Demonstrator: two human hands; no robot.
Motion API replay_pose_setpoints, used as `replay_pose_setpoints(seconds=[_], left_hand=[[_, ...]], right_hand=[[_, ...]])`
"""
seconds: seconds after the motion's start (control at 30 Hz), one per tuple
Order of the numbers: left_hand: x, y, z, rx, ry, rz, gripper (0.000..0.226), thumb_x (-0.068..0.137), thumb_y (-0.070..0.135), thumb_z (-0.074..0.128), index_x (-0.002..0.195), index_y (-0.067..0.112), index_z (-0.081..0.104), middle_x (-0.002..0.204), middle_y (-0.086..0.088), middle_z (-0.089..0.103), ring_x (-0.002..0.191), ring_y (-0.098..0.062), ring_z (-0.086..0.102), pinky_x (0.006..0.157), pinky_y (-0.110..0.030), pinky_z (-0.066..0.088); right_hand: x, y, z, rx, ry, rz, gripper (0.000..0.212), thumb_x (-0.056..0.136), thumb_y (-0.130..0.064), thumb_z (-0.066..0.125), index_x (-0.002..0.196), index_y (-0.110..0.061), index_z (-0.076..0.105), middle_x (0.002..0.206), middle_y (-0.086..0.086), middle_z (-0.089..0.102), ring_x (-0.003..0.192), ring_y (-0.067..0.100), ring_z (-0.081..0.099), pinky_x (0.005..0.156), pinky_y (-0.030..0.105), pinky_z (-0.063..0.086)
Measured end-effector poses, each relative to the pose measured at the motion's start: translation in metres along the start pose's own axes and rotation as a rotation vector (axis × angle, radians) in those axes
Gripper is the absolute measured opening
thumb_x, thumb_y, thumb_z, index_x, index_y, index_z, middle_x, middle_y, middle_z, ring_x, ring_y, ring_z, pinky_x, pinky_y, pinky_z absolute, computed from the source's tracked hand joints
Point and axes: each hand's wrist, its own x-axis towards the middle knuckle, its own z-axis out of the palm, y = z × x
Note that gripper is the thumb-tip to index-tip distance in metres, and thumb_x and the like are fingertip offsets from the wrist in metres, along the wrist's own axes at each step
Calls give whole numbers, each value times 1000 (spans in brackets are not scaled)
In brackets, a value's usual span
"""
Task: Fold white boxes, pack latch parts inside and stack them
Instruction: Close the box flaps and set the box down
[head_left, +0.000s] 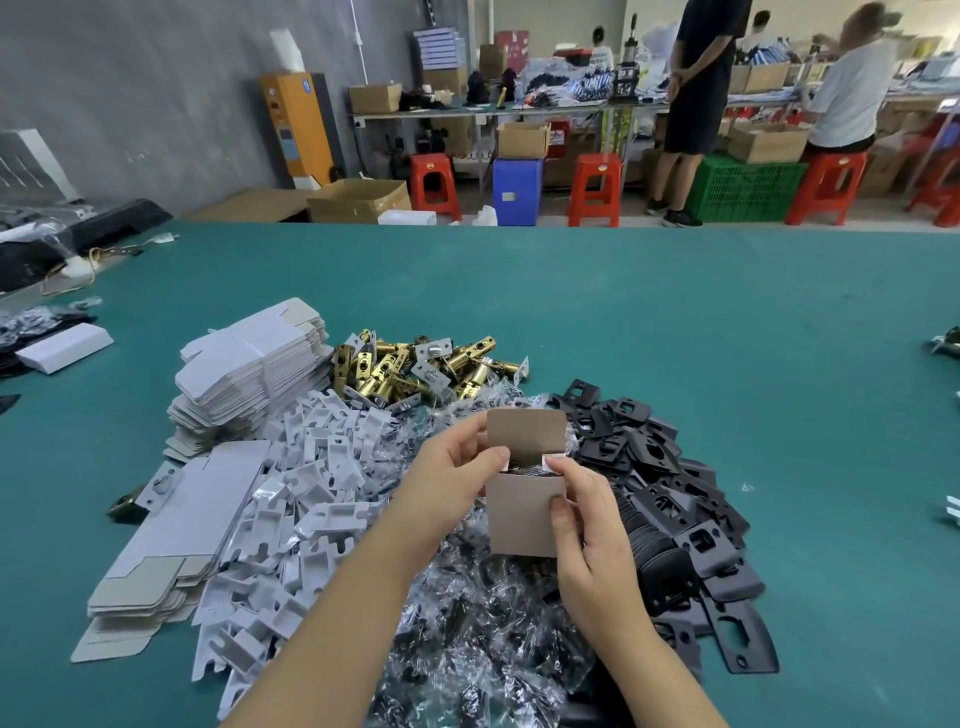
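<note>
Head view: I am observing the left hand (451, 480) and right hand (582, 512) both pinching the box (524, 514) between them, top flap (525, 431) open. Risk, in my judgement: parts inside may block the flap or spill if tipped. Long axis is standing roughly upright, mouth pointing up and away.

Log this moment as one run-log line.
step: closing packed box | left hand: pinches box side flap | right hand: grips box front | lid: open | parts inside: visible

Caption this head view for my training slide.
Both hands hold an open box above piled latch parts.
</note>
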Motion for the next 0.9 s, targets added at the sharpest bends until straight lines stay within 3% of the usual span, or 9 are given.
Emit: replay_pose_setpoints(seconds=[0.17, 0.43, 0.53, 0.6, 0.67, 0.8, 0.9], left_hand=[[-4, 4, 1, -35, -29, 42, 44, 105, 10, 53, 123, 47, 68, 109, 0, 75, 100, -9, 68, 82, -20, 54], [-9, 7, -7, -76, -76, 109, 33, 99, 6, 60, 111, 30, 80, 115, 2, 77, 108, -11, 70, 84, -20, 55], [-11, 9, -8, -43, -87, 136, 24, 94, 17, 64, 102, 32, 81, 108, 2, 77, 102, -9, 70, 82, -20, 54], [-11, 9, -10, -10, -104, 121, 18, 89, 23, 69, 100, 30, 81, 108, 1, 77, 103, -17, 69, 82, -25, 57], [-11, 8, -13, 21, -119, 87, 16, 83, 26, 76, 97, 30, 80, 113, 4, 75, 107, -20, 68, 86, -31, 59], [-13, 6, -12, 115, -100, 89, 13, 80, 42, 76, 89, 34, 80, 117, 16, 71, 102, -12, 69, 81, -25, 57], [-12, 3, -8, 189, -25, 97, 9, 82, 41, 75, 87, 34, 79, 115, 17, 72, 91, -18, 68, 77, -29, 54]], right_hand=[[0, 0, -1, 10, 1, -4, 44, 105, -23, 42, 136, -55, 45, 130, -7, 55, 116, 4, 54, 88, 7, 41], [0, 1, 0, -5, 4, -6, 58, 104, -20, 44, 141, -63, 37, 137, -13, 53, 126, 3, 52, 95, 6, 39], [-1, 1, 0, 1, 10, 16, 56, 104, -21, 45, 141, -63, 38, 136, -22, 53, 124, 1, 53, 93, 6, 40], [-2, 2, 0, 28, 14, 51, 49, 106, -28, 45, 138, -64, 39, 132, -29, 55, 121, 0, 56, 88, 7, 44], [-4, 4, 0, 106, 23, 113, 41, 105, -37, 47, 136, -62, 37, 129, -27, 60, 116, 4, 62, 82, 11, 50], [-5, 4, 2, 137, 37, 111, 51, 100, -34, 50, 137, -64, 34, 131, -24, 63, 114, 6, 65, 76, 16, 56], [-6, 7, 2, 103, 13, 82, 49, 101, -33, 48, 138, -64, 41, 134, -7, 63, 116, 12, 64, 81, 25, 58]])
